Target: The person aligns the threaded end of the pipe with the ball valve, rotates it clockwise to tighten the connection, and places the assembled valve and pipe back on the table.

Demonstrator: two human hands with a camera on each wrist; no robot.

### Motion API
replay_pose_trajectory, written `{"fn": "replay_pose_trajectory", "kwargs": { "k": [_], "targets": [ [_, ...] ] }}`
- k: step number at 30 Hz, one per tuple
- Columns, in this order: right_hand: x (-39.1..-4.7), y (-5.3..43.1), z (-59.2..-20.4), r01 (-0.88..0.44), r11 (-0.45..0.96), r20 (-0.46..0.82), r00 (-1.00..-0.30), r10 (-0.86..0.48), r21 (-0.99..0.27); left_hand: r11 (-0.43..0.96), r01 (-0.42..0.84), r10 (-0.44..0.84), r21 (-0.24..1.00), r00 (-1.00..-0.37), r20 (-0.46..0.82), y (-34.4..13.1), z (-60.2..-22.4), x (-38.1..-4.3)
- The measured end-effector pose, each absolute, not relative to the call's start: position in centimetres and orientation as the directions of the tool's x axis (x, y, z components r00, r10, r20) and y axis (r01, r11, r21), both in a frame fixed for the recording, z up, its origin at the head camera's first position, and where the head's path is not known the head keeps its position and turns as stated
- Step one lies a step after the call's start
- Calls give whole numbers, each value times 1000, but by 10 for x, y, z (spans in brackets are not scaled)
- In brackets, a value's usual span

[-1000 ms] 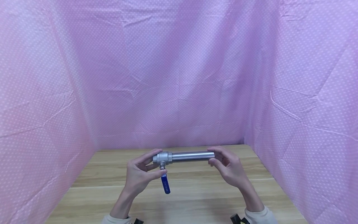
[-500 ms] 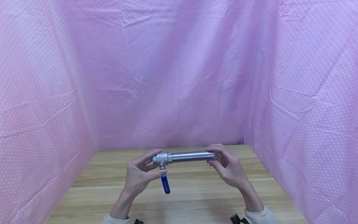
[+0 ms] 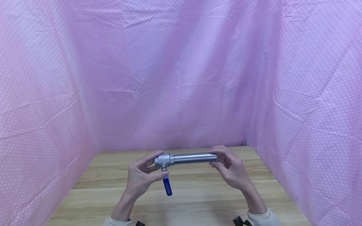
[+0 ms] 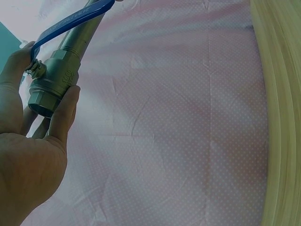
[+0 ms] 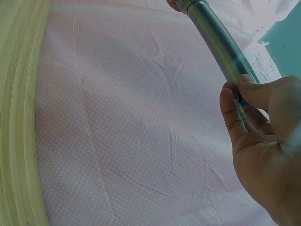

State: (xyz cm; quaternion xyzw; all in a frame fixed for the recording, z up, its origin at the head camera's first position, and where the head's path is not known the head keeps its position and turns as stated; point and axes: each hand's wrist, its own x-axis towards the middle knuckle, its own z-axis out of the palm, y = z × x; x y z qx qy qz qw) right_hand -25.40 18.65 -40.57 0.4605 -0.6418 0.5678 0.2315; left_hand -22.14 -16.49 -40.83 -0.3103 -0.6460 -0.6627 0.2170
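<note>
A silver ball valve (image 3: 165, 159) with a blue lever handle (image 3: 167, 185) is joined at its right side to a smooth metal pipe (image 3: 193, 157). My left hand (image 3: 140, 175) grips the valve body, its thumb at the base of the lever, which points down toward me. In the left wrist view, the open hexagonal end of the valve (image 4: 44, 101) faces my palm. My right hand (image 3: 232, 168) pinches the pipe's far right end between thumb and fingers. The right wrist view shows the thumb on the pipe (image 5: 221, 42). Both pieces are held level above the table.
A light wood-grain table (image 3: 186, 201) lies below the hands. Pink dotted cloth (image 3: 181, 78) hangs at the back and on both sides. Dark wrist mounts show near both cuffs at the bottom edge.
My right fingers have lifted slightly and shifted a little along the pipe's end, then settled around it. The left hand and the valve have stayed in place.
</note>
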Motion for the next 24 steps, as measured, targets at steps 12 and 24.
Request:
{"fn": "replay_pose_trajectory", "kwargs": {
  "k": [12, 24],
  "targets": [
    [-252, 190, -405, -852, 55, 796, -508, -328, -520, -58, 688, 116, 723, -715, 689, -166, -409, -222],
    [-251, 188, -406, -833, 45, 775, -531, -344, -551, -67, 688, 112, 723, -715, 690, -166, -408, -221]
  ]
}}
